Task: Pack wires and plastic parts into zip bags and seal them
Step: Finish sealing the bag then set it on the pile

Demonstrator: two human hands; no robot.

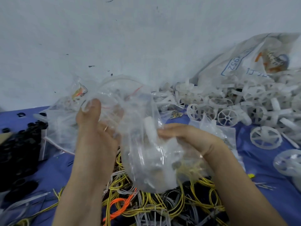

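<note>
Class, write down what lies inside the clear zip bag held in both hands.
Inside the zip bag, a white plastic part and what look like yellow wires show through. Creased film blurs the rest, and the right hand covers part of it.

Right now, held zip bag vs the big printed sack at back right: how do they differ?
The zip bag is clear and unprinted; the sack is milky with blue print. The zip bag is held up by the left hand and right hand; the sack slumps against the wall behind the white parts. The sack is larger. Both are soft plastic.
</note>
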